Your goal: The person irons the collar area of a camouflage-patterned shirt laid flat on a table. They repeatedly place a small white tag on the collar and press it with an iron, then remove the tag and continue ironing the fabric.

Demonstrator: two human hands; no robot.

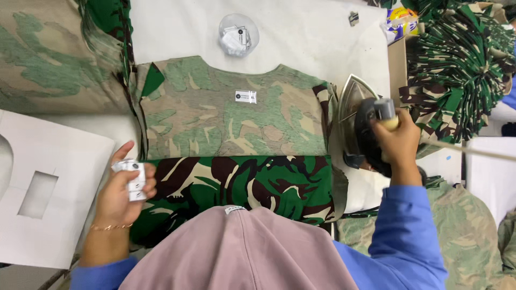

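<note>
I'm seeing blue long sleeves w/ a thin gold bracelet on the left wrist, mauve cap w/ small label showing.

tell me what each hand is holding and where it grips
Left hand: small stack of white paper labels, pinched at its edge. Right hand: dark clothes iron, by its handle.

A clear round plastic container sits on the white counter. A stack of folded camouflage pieces lies far right. A white cardboard sheet with cut-outs lies left.
</note>
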